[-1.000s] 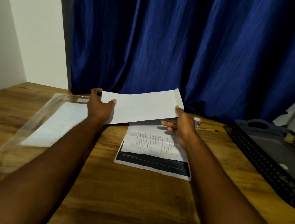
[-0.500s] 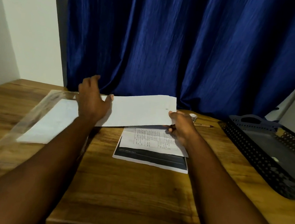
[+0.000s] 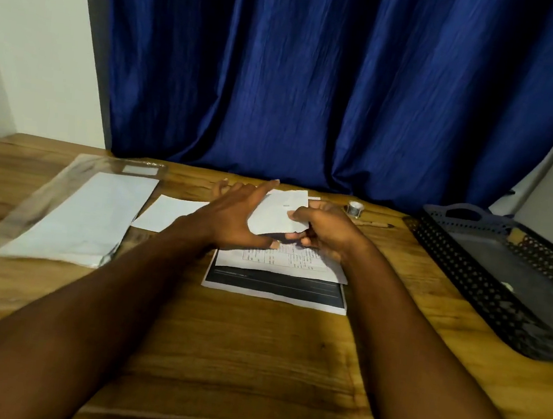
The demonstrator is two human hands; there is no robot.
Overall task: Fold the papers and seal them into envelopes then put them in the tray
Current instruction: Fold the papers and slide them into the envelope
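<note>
Nearest us on the wooden table [image 3: 251,361] lies the stack of printed papers [image 3: 276,285]. Over its far end our right hand [image 3: 327,232] pinches the white sheet [image 3: 279,215] with thumb and curled fingers; our left hand [image 3: 232,225] is at the sheet's left edge, fingers spread straight. Envelopes [image 3: 85,215] in a clear sleeve lie left, the dark tray [image 3: 452,260] right, a blue curtain [image 3: 318,76] behind.

1. We see two long forearms, bare right up to the wrists.
2. Our left hand [image 3: 232,218] and right hand [image 3: 327,230] are bare too.
3. Fingernails catch the light on both thumbs.
</note>
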